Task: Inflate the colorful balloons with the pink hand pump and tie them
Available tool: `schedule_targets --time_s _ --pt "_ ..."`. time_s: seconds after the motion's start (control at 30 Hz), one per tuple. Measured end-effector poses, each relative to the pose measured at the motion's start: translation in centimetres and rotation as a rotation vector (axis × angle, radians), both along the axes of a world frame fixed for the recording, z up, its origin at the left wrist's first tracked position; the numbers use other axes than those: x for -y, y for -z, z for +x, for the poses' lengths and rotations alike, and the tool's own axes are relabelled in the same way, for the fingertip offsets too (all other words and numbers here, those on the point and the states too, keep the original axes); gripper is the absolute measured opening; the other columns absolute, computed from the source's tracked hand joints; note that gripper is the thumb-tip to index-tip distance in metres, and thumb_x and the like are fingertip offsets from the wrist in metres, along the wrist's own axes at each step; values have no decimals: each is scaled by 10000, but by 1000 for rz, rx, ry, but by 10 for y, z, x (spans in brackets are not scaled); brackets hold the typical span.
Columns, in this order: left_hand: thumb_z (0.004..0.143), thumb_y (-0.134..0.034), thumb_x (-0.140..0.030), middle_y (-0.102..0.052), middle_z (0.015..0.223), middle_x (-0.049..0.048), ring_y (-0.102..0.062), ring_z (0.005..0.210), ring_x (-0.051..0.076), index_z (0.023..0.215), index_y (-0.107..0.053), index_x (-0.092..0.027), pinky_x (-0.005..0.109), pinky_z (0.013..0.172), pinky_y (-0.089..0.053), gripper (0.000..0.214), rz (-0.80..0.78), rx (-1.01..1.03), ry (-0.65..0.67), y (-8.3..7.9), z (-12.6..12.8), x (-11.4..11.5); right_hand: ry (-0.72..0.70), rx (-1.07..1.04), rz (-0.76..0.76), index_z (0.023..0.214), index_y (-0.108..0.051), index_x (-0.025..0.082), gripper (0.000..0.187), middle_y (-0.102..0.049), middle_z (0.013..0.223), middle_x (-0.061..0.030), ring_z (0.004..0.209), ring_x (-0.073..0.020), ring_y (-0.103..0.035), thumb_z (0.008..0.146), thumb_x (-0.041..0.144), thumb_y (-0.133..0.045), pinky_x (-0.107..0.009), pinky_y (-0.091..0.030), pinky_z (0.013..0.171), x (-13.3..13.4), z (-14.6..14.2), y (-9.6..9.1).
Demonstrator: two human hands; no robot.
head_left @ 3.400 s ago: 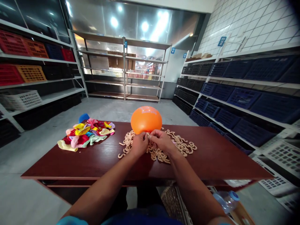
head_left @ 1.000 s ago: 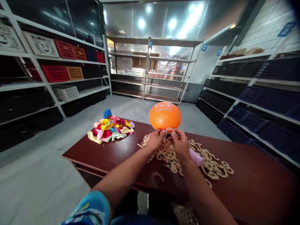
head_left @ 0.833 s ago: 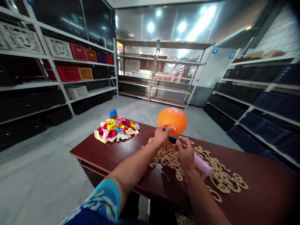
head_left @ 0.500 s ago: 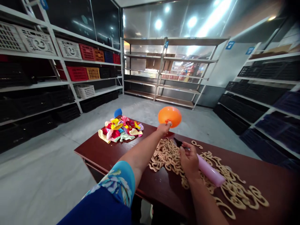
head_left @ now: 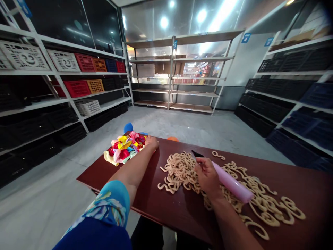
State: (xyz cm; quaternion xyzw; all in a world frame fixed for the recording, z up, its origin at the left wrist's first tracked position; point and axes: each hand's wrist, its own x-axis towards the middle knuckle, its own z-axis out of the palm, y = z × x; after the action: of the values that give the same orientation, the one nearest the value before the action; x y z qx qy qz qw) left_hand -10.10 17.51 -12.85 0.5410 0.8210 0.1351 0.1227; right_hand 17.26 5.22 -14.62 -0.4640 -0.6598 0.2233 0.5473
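Note:
My left hand (head_left: 151, 141) reaches far forward to the right edge of a heap of limp coloured balloons (head_left: 122, 148) on the dark red table (head_left: 179, 211). Its fingers are hidden behind the back of the hand. My right hand (head_left: 206, 173) is closed round a pink hand pump (head_left: 232, 185), whose black nozzle (head_left: 195, 154) points away from me. The pump lies over a spread of beige S-shaped clips (head_left: 179, 168). Only a sliver of the inflated orange balloon (head_left: 172, 139) shows, beyond the table's far edge.
Metal shelving lines three sides of the room. White, red and orange crates (head_left: 78, 62) fill the left racks, and dark blue ones (head_left: 312, 93) the right. Grey concrete floor (head_left: 195, 128) lies beyond the table. A blue balloon (head_left: 128, 127) sits behind the heap.
The orange balloon left my left hand and dropped past the table's far edge. That hand moved left onto the limp balloons. My right hand kept the pump, and my view turned left.

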Motion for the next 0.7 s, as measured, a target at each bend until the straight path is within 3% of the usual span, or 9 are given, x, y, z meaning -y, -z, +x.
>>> schedule_targets --time_s 0.13,0.27,0.4,0.53,0.6,0.7 --pt "687 -620 -223 -570 1090 270 -552 1015 363 995 -652 -60 437 785 -450 350 -17 -11 -41 1 -6 -1 -21 27 -7 957 -562 215 213 -578 852 -35 693 -148 -542 813 359 -499 -305 -471 658 1 2 0" --pt "669 -624 -183 -632 1024 179 -585 971 304 942 -672 -146 383 783 -450 279 39 1 34 -8 -10 3 -31 6 -14 956 -560 211 209 -570 856 -36 667 -140 -537 817 349 -485 -294 -469 628 2 4 -1" --pt "737 -565 -235 -655 991 57 -602 894 175 994 -637 -217 250 748 -451 268 131 88 223 -23 -6 16 -43 14 -11 948 -562 211 202 -564 861 -36 674 -139 -539 824 344 -475 -285 -464 619 2 4 -3" --pt "778 -527 -284 -656 900 60 -601 789 139 1112 -563 -170 219 686 -455 355 243 398 531 -36 1 30 -66 16 -2 944 -559 216 189 -567 872 -30 685 -135 -547 832 338 -467 -277 -460 623 2 2 -3" --pt "796 -494 -285 -654 909 77 -595 809 157 1093 -578 -164 245 715 -451 332 275 325 487 -40 1 32 -75 15 -15 943 -558 215 188 -568 878 -25 658 -126 -551 833 336 -464 -274 -461 613 1 2 -1" --pt "803 -478 -351 -643 984 122 -585 916 225 1007 -633 -169 313 782 -433 314 180 -8 228 -37 -4 31 -70 29 -23 943 -562 209 198 -572 893 -29 621 -118 -550 825 338 -468 -274 -463 589 -1 1 2"
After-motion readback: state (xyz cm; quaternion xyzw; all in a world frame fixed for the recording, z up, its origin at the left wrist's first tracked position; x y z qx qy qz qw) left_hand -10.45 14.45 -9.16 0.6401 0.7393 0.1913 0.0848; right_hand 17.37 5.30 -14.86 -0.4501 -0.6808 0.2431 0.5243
